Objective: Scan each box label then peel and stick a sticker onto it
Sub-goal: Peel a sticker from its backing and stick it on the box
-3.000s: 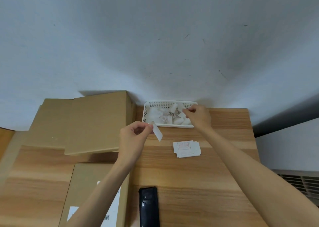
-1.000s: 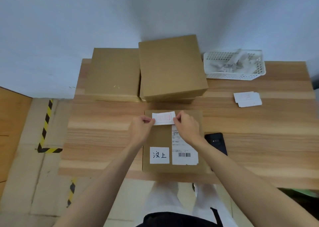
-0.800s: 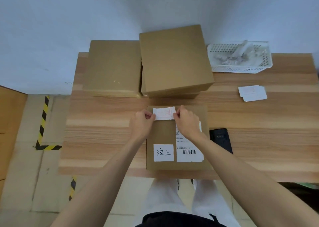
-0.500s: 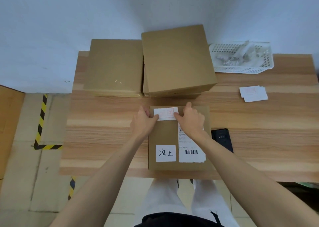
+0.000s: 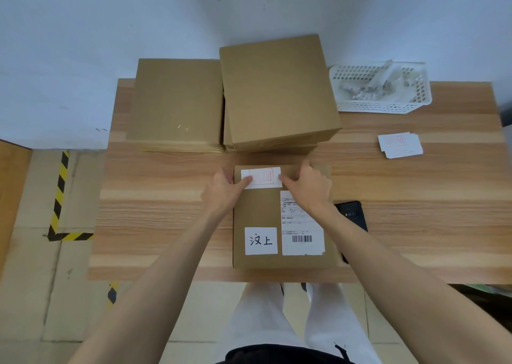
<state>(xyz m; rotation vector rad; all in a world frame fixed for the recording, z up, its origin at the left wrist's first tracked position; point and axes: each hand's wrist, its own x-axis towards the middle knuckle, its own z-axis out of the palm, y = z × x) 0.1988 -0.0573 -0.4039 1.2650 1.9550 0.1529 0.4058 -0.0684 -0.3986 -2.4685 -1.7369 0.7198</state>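
A brown cardboard box (image 5: 259, 211) lies flat at the table's near edge. It carries a white shipping label with a barcode (image 5: 303, 233) and a white square label with handwritten characters (image 5: 261, 240). A white sticker with red print (image 5: 263, 176) lies flat along the box's far edge. My left hand (image 5: 223, 193) presses its thumb on the sticker's left end. My right hand (image 5: 311, 188) presses on the sticker's right end, and its wrist covers part of the shipping label.
Two stacks of plain brown boxes stand at the back, a low stack (image 5: 177, 103) and a taller stack (image 5: 277, 86). A white basket (image 5: 388, 109) with peeled backing scraps sits at the back right, a small pile of stickers (image 5: 400, 145) in front of it. A black handheld device (image 5: 353, 214) lies right of the box.
Three seconds ago my right hand was at the basket and my left held the peeled sticker. Both hands brought the sticker down onto the box's far edge and now press it flat.
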